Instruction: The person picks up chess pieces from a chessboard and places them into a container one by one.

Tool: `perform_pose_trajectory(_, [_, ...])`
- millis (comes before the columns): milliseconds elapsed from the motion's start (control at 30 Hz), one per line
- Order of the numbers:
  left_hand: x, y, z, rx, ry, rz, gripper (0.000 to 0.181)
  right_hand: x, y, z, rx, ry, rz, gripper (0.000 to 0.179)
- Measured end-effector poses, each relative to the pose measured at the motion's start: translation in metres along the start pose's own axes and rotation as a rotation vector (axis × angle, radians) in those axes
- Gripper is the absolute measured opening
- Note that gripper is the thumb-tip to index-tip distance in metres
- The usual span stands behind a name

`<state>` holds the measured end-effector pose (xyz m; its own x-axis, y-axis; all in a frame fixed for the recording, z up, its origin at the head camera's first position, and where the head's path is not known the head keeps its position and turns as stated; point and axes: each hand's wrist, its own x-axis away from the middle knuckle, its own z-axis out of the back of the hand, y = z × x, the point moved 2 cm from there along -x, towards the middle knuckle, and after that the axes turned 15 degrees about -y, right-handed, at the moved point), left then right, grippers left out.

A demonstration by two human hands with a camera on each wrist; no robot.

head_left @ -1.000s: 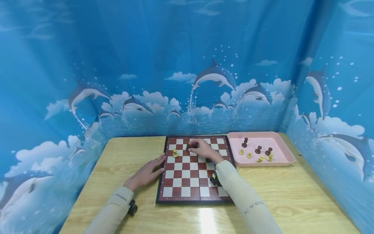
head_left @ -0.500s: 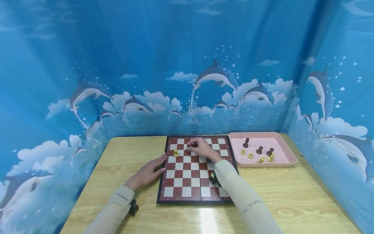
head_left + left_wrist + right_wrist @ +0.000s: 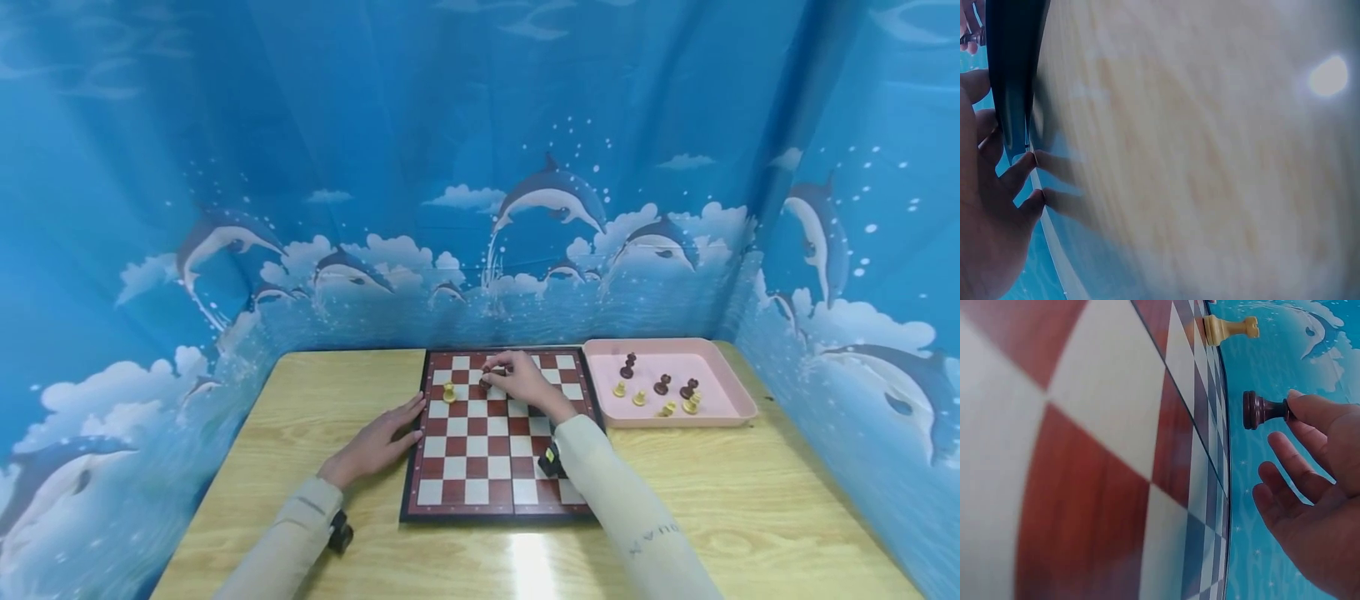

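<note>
My right hand is over the far part of the chessboard. Its thumb and index finger pinch a dark brown chess piece by its top, which the fingertips hide; the other fingers are spread. In the right wrist view the piece's round base points toward the board, with background showing between them. A pale yellow rook stands upright on the board, left of the pinched piece. My left hand lies at the board's left edge, fingers extended and touching the dark rim.
A pink tray sits against the board's far right side. Inside are several dark brown pieces and several yellow pieces. Wooden table surrounds the board, and a blue dolphin-print curtain hangs behind it.
The right hand stays over nearly the same spot, its fingers shifting slightly on the dark piece, which shows a little more clearly now. The left hand, rook and tray pieces keep their places.
</note>
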<state>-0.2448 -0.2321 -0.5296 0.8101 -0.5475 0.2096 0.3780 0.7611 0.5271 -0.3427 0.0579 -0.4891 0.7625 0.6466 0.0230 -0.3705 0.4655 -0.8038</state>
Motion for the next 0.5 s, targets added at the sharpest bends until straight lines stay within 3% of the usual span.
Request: perform_pose_trajectory(500, [0.001, 0.0, -0.001, 0.004, -0.015, 0.017, 0.064, 0.031, 0.005, 0.01, 0.006, 0.039, -0.036, 0.026])
